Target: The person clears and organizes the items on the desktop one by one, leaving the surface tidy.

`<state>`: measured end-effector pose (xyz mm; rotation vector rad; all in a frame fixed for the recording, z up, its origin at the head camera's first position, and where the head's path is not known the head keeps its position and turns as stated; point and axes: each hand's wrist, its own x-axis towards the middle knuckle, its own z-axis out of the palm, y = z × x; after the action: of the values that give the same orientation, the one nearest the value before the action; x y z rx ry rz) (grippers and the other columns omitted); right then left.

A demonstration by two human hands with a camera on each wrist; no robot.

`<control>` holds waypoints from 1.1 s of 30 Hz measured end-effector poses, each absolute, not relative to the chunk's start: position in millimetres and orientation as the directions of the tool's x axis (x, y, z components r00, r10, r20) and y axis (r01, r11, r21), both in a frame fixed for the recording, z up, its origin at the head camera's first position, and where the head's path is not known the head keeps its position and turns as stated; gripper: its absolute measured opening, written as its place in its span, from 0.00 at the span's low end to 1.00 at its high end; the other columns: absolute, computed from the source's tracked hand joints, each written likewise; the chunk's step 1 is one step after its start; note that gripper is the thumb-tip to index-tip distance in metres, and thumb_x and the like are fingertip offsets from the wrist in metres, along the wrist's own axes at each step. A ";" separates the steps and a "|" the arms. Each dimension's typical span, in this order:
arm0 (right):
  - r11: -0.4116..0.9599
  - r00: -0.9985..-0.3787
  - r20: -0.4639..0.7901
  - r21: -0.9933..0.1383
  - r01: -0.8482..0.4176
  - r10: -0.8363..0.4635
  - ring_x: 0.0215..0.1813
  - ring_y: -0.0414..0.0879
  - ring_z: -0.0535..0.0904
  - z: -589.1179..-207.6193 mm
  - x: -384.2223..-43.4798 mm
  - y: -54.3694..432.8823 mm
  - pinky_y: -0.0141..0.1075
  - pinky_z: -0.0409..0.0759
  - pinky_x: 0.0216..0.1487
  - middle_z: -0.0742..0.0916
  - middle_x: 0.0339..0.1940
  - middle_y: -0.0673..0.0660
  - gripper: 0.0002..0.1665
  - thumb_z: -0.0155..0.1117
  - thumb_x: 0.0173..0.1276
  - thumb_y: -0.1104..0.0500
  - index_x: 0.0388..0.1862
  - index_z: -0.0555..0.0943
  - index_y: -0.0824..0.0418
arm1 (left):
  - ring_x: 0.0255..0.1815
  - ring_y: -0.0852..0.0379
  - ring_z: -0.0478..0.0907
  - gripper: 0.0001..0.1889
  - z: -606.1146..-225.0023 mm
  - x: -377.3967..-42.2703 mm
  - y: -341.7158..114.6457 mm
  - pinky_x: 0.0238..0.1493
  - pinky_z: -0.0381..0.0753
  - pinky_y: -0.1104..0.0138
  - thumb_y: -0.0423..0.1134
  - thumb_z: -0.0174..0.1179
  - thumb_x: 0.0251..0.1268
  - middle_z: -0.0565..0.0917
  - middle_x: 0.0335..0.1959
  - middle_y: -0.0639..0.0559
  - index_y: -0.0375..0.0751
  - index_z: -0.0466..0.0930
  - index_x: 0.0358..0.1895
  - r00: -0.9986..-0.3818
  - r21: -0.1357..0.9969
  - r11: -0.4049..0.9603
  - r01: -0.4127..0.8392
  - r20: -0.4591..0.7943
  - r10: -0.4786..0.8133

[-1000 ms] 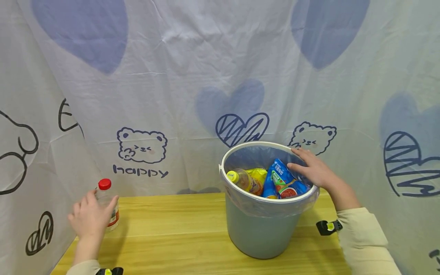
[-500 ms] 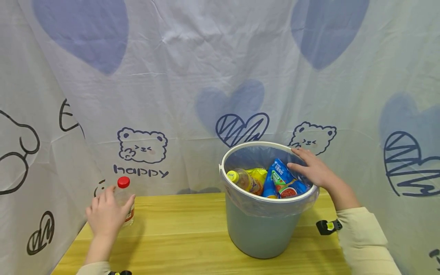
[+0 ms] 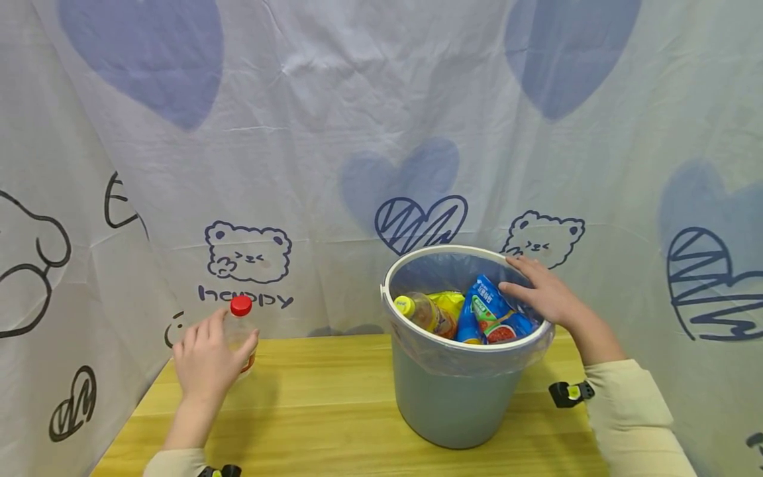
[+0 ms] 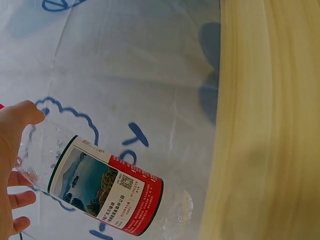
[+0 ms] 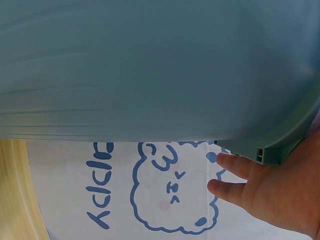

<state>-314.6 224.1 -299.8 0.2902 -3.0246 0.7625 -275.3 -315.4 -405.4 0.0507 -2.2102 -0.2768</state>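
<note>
My left hand (image 3: 205, 358) grips a clear plastic bottle (image 4: 115, 185) with a red cap (image 3: 241, 305) by its upper part, the thumb on one side and the fingers on the other. A red-and-white label with a landscape picture wraps its body. In the left wrist view the bottle's base shows a gap from the wooden table (image 4: 270, 120). On the right, my right hand (image 3: 545, 291) holds the rim of a grey-blue trash bin (image 3: 453, 397), thumb over the inside and fingers along the outside. A plastic liner (image 3: 417, 271) covers the bin's rim.
Inside the bin lie a bottle with a yellow cap (image 3: 405, 305), a yellow wrapper (image 3: 448, 301) and blue snack packaging (image 3: 485, 301). A white curtain (image 3: 322, 165) with hearts and bear drawings hangs behind the table and along both sides.
My left hand has carried the red-capped bottle to the right and slightly up, toward the bin. My right hand and the bin have stayed in place.
</note>
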 end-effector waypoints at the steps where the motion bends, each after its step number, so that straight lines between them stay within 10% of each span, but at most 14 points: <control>1: 0.864 -0.983 0.054 -0.469 -0.181 -0.176 0.76 0.75 0.44 -299.7 -314.6 224.3 0.75 0.49 0.66 0.52 0.78 0.73 0.47 0.48 0.71 0.34 0.78 0.52 0.60 | 0.45 0.34 0.76 0.37 -403.7 -276.0 -313.5 0.42 0.71 0.43 0.58 0.68 0.45 0.84 0.45 0.35 0.36 0.76 0.55 -0.600 0.208 0.975 0.075 0.791 -0.122; 33: 0.863 -0.984 0.042 -0.474 -0.172 -0.173 0.77 0.75 0.43 -300.3 -312.8 223.4 0.75 0.48 0.66 0.51 0.78 0.73 0.48 0.48 0.72 0.34 0.79 0.51 0.61 | 0.43 0.38 0.77 0.33 -335.4 -300.0 -233.4 0.41 0.73 0.47 0.62 0.55 0.55 0.85 0.43 0.41 0.39 0.77 0.55 -0.427 0.033 0.953 0.302 0.899 0.104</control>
<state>-312.8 223.4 -300.3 0.2803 -3.0340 0.7721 -300.0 -233.4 -335.4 -0.2893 -2.0106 -0.2276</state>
